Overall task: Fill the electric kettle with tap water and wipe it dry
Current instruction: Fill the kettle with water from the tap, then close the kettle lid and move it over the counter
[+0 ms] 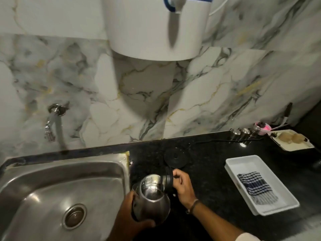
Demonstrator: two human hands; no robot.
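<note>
A steel electric kettle (152,204) stands over the black counter just right of the sink, its black lid (168,180) tipped open so the shiny inside shows. My left hand (133,221) wraps the kettle's body from the left and below. My right hand (182,185) grips the black handle and lid on the right. The round black kettle base (175,157) lies on the counter behind. A wall tap (53,122) hangs above the steel sink (52,185) at the left. A checked cloth (255,186) lies in a white tray (232,164) to the right.
A white wall-mounted water unit (156,32) hangs overhead. Three small steel shakers (243,133) and a tray of food (291,141) sit at the back right of the black counter (208,180). A cord runs along the marble backsplash.
</note>
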